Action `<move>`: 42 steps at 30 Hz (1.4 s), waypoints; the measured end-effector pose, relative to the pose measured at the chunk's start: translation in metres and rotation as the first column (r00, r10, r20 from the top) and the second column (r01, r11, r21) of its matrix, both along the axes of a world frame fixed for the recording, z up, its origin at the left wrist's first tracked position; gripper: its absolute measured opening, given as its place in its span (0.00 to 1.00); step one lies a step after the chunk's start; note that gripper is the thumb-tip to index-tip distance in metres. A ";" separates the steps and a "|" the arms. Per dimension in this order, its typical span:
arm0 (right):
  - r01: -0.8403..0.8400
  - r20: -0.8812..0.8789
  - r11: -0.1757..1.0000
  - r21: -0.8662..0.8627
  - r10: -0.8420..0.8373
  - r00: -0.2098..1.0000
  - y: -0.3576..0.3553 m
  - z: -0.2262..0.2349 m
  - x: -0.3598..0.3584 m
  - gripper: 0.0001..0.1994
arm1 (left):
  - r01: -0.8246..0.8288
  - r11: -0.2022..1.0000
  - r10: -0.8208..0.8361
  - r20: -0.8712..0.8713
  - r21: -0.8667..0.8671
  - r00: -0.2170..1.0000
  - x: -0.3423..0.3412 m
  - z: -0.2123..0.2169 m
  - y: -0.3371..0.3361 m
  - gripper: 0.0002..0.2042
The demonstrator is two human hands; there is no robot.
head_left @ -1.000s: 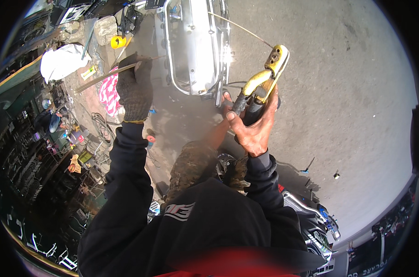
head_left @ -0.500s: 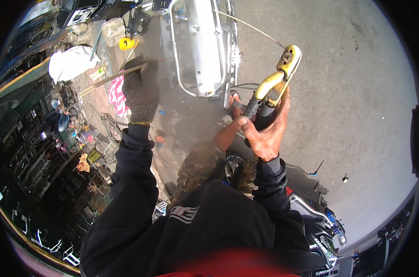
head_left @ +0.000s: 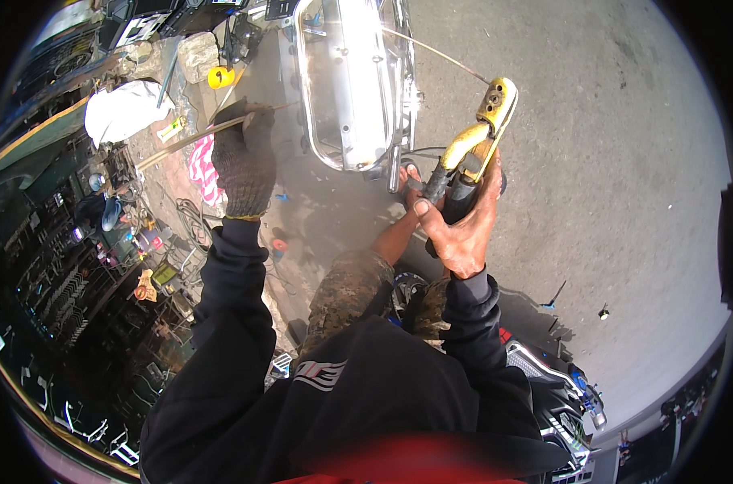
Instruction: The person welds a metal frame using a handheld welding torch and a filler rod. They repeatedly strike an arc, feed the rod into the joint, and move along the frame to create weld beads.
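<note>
My right hand (head_left: 463, 234), bare, is wrapped round the black handle of a yellow welding electrode holder (head_left: 465, 145). From its jaw a thin welding rod (head_left: 439, 52) runs up and left to a shiny metal frame (head_left: 358, 105). The rod's far end meets the frame's top part, where the metal glares white; I cannot tell if it touches. My left hand (head_left: 247, 169), in a dark knitted glove, is closed round several spare welding rods (head_left: 181, 147) whose ends stick out to the left. That hand is left of the frame, apart from it.
A pink-striped cloth (head_left: 205, 171), white sack (head_left: 124, 111) and yellow cup-like object (head_left: 220, 77) lie at the left. Stones (head_left: 198, 56) border the pavement. My sandalled foot (head_left: 412, 176) is by the frame's lower end. Black-and-silver metal parts (head_left: 556, 403) are at lower right.
The electrode holder and my right hand have shifted slightly left. The glare on the metal frame is brighter. My left hand stays nearly in place with the rods.
</note>
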State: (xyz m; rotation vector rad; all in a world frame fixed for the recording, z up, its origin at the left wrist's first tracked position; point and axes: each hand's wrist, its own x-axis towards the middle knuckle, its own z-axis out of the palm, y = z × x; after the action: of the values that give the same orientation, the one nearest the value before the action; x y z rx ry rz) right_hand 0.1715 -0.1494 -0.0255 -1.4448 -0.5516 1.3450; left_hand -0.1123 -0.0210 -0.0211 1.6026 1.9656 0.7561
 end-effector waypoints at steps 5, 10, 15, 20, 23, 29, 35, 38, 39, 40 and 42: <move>0.022 -0.068 1.000 -0.012 -0.023 0.997 0.000 -0.005 -0.002 0.58 | -0.007 1.000 0.007 0.000 -0.011 1.000 0.001 0.003 0.000 0.17; 0.066 -0.092 0.996 0.058 -0.061 0.994 0.002 -0.012 -0.002 0.58 | -0.013 1.000 0.013 0.008 -0.029 1.000 0.004 0.007 0.001 0.16; 0.049 -0.103 0.999 0.008 -0.047 0.994 -0.001 -0.010 -0.002 0.59 | -0.003 1.000 0.003 0.025 0.002 1.000 0.010 0.010 -0.001 0.13; 0.127 -0.029 0.989 0.069 -0.126 0.992 -0.003 -0.004 -0.013 0.62 | 0.010 0.999 -0.013 0.090 0.038 0.996 0.015 0.013 0.000 0.10; -0.018 0.179 0.997 0.070 0.006 0.984 -0.005 -0.001 -0.009 0.64 | 0.000 0.998 -0.006 0.093 0.062 0.996 0.018 0.013 -0.001 0.08; -0.078 0.299 0.991 0.112 0.042 0.953 -0.001 -0.002 -0.007 0.62 | -0.019 0.998 0.012 0.114 0.067 0.993 0.020 0.011 -0.002 0.08; -0.074 0.220 0.997 -0.003 0.073 0.973 0.000 -0.001 -0.009 0.62 | -0.021 0.997 0.008 0.174 0.070 0.985 0.020 0.012 -0.003 0.09; -0.083 0.227 0.994 -0.074 0.098 0.969 0.000 0.003 -0.011 0.64 | -0.018 0.997 0.007 0.161 0.069 0.987 0.019 0.012 -0.001 0.09; -0.092 0.265 0.992 -0.083 0.111 0.958 0.001 0.004 -0.011 0.65 | -0.008 0.998 -0.002 0.143 0.069 0.990 0.018 0.011 -0.001 0.09; -0.107 0.339 0.993 -0.055 0.119 0.933 0.002 0.004 -0.011 0.65 | -0.007 0.998 -0.001 0.133 0.063 0.991 0.017 0.011 -0.001 0.09; -0.122 0.422 0.992 -0.025 0.121 0.898 0.002 0.005 -0.012 0.65 | -0.014 0.999 0.008 0.119 0.048 0.993 0.016 0.010 -0.001 0.09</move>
State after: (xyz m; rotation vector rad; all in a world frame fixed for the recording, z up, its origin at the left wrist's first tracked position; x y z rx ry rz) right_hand 0.1591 -0.1470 -0.0202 -1.7367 -0.9384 1.1217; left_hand -0.0960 -0.0222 -0.0113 1.5383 1.8858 0.8894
